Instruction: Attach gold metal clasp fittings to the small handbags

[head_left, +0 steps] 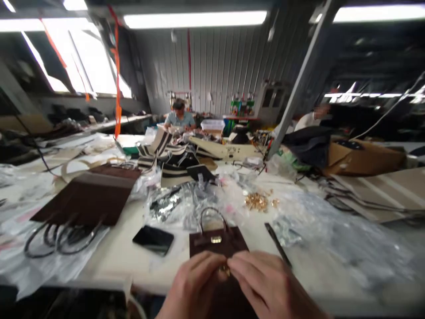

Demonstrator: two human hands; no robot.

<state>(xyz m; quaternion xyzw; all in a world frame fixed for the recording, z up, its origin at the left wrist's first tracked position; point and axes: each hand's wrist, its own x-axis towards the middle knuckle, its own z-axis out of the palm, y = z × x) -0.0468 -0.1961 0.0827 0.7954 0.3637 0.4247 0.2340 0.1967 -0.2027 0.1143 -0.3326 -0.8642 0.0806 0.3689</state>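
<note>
A small dark brown handbag (219, 248) lies before me on the white table, its curved top handle (214, 210) pointing away. Near its top edge sits a gold clasp plate (216, 239). Over the lower part of the bag, my left hand (195, 281) and my right hand (264, 277) meet, fingers bent and closed. A small gold-coloured metal fitting (225, 269) shows between their fingertips; its exact shape is partly hidden. The hands cover much of the bag's front.
A black phone (153, 240) lies to the left, beyond it stacked brown bag pieces (89, 195). Gold fittings (256, 201) form a pile ahead right, near a dark flat tool (278, 244). Clear plastic (352, 239) spreads rightward. Another person (179, 117) sits across the table.
</note>
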